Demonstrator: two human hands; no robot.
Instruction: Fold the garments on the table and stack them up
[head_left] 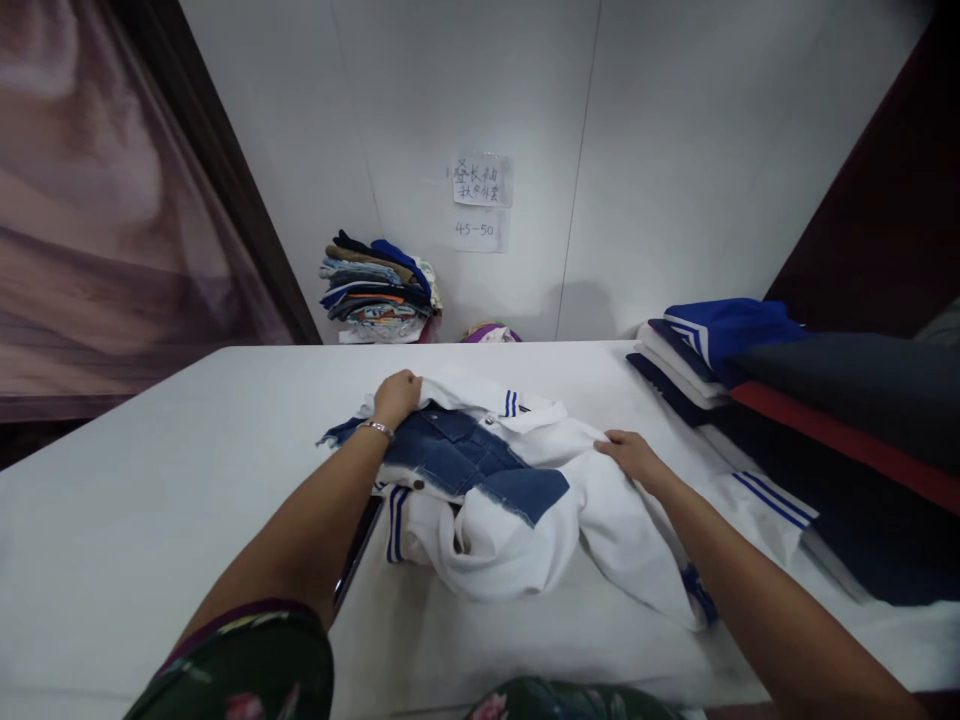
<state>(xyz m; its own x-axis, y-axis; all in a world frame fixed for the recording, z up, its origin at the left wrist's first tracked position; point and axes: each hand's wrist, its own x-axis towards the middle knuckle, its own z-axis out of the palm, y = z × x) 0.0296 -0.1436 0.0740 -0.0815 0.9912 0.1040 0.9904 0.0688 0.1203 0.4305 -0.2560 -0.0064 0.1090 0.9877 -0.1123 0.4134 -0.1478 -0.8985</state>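
Note:
A white jacket (pixel 517 585) with blue denim panels and blue-striped cuffs lies crumpled on the white table (pixel 150 520) before me. My left hand (pixel 398 398) grips its far left edge, fingers closed on the white cloth. On the right, my right hand (pixel 628 455) pinches the jacket near the top of a white sleeve. That sleeve runs down toward the front right and ends in a dark blue cuff. Partly hidden by my left forearm, a dark flat object (pixel 364 545) lies beside the jacket.
Folded garments (pixel 765 430) are piled at the right side of the table. Another stack of folded clothes (pixel 379 285) stands against the back wall, beside a small colourful bundle (pixel 491 333). Handwritten paper signs (pixel 482 182) hang above. A pinkish curtain (pixel 112 220) is at the left.

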